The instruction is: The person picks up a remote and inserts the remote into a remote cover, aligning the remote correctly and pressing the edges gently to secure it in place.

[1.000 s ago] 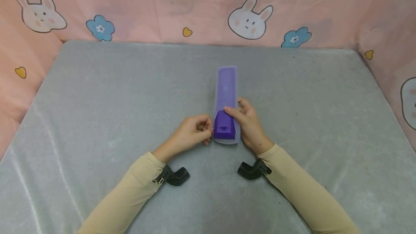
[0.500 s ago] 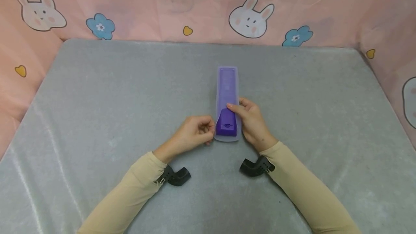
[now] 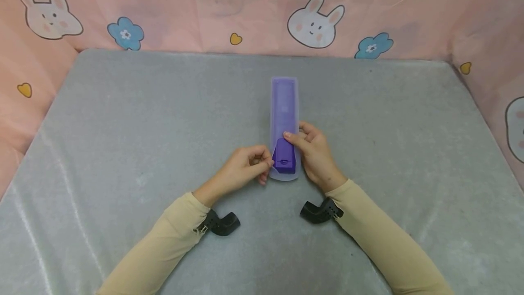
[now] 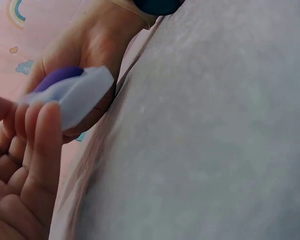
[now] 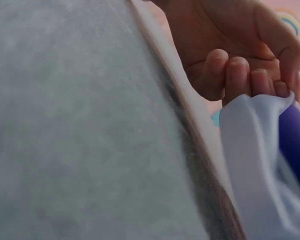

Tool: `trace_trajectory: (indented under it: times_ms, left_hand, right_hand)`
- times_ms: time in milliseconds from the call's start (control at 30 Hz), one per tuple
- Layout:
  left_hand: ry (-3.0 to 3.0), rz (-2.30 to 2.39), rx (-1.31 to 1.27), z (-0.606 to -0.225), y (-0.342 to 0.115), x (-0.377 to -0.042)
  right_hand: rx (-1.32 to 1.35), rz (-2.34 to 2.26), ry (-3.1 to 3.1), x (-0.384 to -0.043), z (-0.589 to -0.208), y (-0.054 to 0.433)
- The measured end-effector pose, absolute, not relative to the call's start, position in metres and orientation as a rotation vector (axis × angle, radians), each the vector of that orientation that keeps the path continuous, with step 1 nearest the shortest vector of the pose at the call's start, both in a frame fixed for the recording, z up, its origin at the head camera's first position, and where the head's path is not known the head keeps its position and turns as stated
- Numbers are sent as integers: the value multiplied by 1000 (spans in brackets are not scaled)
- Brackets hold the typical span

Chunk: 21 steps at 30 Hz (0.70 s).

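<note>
A long purple object (image 3: 285, 151), with a small latch-like mark near its close end, lies inside a flexible, frosted see-through cover (image 3: 284, 88). The cover is peeled open at the near end, baring the darker purple part. From the right side my right hand (image 3: 317, 156) grips both, thumb on top and fingers underneath. My left hand (image 3: 247, 167) pinches the cover's edge at the near left corner between thumb and fingers. In the right wrist view, the cover (image 5: 245, 145) stands wavy away from the purple body (image 5: 296, 145).
A grey cloth-covered table (image 3: 163, 104) lies below the hands. Pink curtain (image 3: 176, 8) with rabbits, flowers and hearts hangs along its back and sides. Each wrist carries a black camera mount, one on the left (image 3: 223, 223) and one on the right (image 3: 319, 211).
The covered purple object has shifted slightly, its far end tipping farther from me. My left fingers have moved a little right, pulling the cover's edge over the purple part's near left corner.
</note>
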State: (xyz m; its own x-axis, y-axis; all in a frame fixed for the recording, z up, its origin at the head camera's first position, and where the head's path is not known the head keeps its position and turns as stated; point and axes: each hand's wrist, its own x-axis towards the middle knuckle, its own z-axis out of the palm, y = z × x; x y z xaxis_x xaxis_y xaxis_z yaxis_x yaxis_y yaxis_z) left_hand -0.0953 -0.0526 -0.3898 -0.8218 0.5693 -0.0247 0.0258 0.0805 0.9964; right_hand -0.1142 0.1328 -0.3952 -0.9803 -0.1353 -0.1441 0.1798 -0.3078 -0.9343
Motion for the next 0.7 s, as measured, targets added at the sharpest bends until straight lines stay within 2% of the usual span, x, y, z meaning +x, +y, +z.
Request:
trace_trajectory:
  times_ms: [267, 400, 700]
  left_hand:
    - [2002, 1793, 399, -391, -52, -98]
    - [2009, 1746, 407, -393, -52, -100]
    - [1585, 1852, 344, -396, -54, -101]
  right_hand:
    - [5, -2412, 1692, -112, -397, 131]
    - [-28, -2418, 1693, -110, -396, 130]
    - [-91, -2407, 1724, -105, -394, 126]
